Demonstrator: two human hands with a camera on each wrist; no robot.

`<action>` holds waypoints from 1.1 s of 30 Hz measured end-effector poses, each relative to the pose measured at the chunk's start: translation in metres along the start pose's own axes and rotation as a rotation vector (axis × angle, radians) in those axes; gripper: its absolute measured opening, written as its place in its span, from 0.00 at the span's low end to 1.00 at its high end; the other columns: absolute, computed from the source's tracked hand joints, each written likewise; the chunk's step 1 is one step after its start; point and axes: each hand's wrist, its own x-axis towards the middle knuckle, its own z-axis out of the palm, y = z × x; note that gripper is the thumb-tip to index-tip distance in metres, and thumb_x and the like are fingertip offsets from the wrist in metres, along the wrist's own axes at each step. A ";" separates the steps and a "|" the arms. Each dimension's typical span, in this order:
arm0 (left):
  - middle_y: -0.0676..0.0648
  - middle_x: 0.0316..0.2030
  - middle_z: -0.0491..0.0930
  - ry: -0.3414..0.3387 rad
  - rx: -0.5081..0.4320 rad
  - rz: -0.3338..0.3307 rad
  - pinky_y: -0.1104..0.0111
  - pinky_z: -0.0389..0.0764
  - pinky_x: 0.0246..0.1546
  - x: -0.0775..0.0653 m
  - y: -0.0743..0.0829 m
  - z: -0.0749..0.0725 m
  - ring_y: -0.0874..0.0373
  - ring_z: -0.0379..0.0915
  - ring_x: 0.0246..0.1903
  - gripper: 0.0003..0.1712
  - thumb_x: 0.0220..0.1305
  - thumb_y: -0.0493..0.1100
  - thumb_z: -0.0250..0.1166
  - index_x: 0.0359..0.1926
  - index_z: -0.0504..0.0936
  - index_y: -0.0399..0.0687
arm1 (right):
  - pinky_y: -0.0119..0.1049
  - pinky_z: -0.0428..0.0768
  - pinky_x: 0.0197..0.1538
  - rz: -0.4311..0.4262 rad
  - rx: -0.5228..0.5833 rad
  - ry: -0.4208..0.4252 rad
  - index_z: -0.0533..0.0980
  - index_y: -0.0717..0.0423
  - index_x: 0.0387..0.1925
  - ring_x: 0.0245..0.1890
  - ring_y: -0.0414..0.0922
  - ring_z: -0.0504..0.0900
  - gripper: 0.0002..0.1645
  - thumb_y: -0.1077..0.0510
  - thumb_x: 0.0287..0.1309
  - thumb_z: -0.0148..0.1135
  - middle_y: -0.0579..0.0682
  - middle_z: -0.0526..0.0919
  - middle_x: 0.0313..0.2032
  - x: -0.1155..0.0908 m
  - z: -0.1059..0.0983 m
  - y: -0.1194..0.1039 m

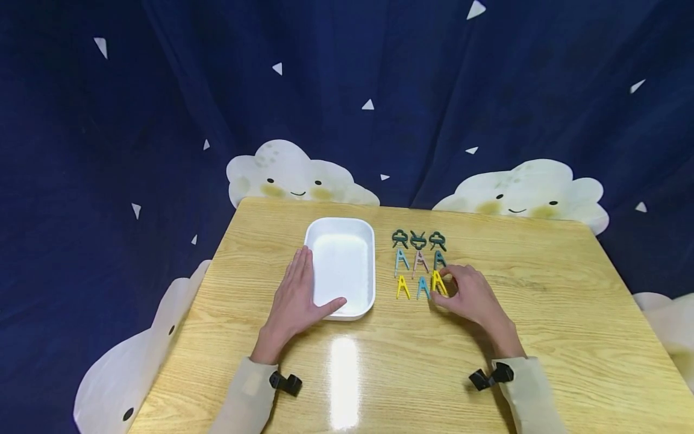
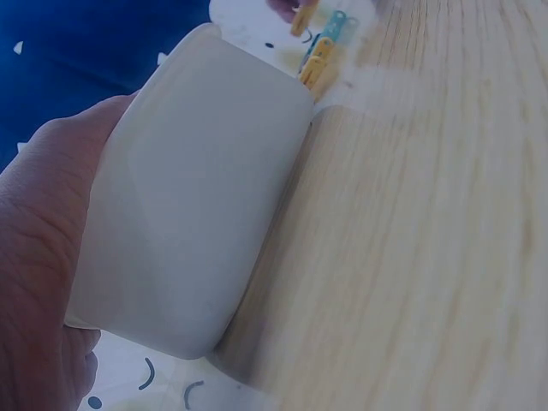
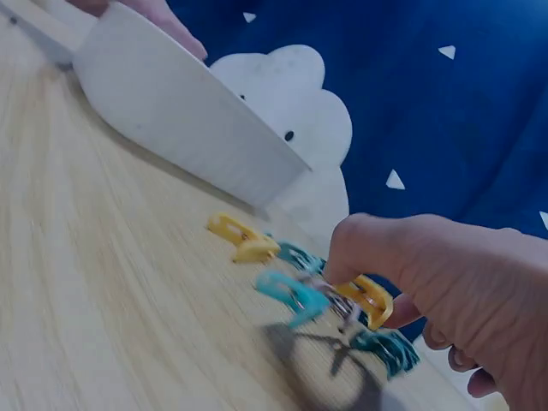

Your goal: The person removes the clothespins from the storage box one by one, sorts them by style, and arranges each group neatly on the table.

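A white rectangular tray (image 1: 343,265) rests on the table. My left hand (image 1: 295,295) lies along its left side, fingers straight at the rim and thumb stretched over the near corner. With thumb and index finger, my right hand (image 1: 473,294) pinches a yellow clothespin (image 1: 438,282) at the right end of the nearest row. To its left in that row are a blue clothespin (image 1: 423,288) and another yellow clothespin (image 1: 403,287). Behind them come a light blue clothespin (image 1: 401,260), a pink clothespin (image 1: 420,263) and a dark teal clothespin (image 1: 439,259).
Three dark green clips (image 1: 418,240) form the farthest row, right of the tray. The wooden table (image 1: 553,325) reaches back to a dark blue curtain (image 1: 336,72) printed with clouds. Black straps with small devices (image 1: 285,382) sit on both wrists.
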 end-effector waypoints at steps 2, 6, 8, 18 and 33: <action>0.37 0.83 0.39 -0.002 -0.005 -0.001 0.56 0.44 0.82 0.000 0.000 0.000 0.47 0.34 0.83 0.78 0.54 0.86 0.59 0.82 0.41 0.34 | 0.41 0.67 0.36 0.016 -0.003 -0.009 0.83 0.58 0.49 0.33 0.46 0.70 0.32 0.42 0.48 0.79 0.48 0.76 0.27 -0.003 -0.001 0.006; 0.39 0.84 0.36 -0.012 -0.004 -0.009 0.56 0.43 0.82 0.000 0.001 0.000 0.46 0.33 0.83 0.78 0.55 0.86 0.58 0.83 0.40 0.34 | 0.39 0.66 0.34 0.029 -0.004 -0.022 0.84 0.58 0.49 0.32 0.46 0.69 0.33 0.41 0.48 0.79 0.47 0.77 0.28 -0.007 -0.003 0.012; 0.38 0.84 0.36 -0.013 -0.004 -0.010 0.56 0.44 0.82 0.000 0.001 0.000 0.46 0.33 0.83 0.78 0.55 0.86 0.58 0.83 0.40 0.34 | 0.39 0.66 0.34 0.034 -0.008 -0.033 0.84 0.58 0.49 0.32 0.46 0.70 0.33 0.40 0.48 0.79 0.47 0.78 0.29 -0.008 -0.002 0.014; 0.37 0.83 0.39 -0.008 -0.003 -0.013 0.55 0.44 0.82 -0.001 0.001 0.001 0.45 0.34 0.83 0.78 0.55 0.86 0.58 0.83 0.40 0.34 | 0.39 0.67 0.34 0.048 -0.038 -0.072 0.84 0.61 0.50 0.32 0.47 0.71 0.33 0.41 0.51 0.78 0.46 0.79 0.29 -0.010 0.001 0.021; 0.38 0.84 0.36 -0.012 -0.002 -0.006 0.55 0.44 0.82 -0.001 0.000 0.000 0.47 0.33 0.83 0.78 0.55 0.87 0.57 0.83 0.39 0.35 | 0.47 0.77 0.36 0.046 0.031 0.069 0.80 0.55 0.43 0.32 0.51 0.78 0.19 0.45 0.60 0.72 0.55 0.82 0.33 -0.018 0.002 0.013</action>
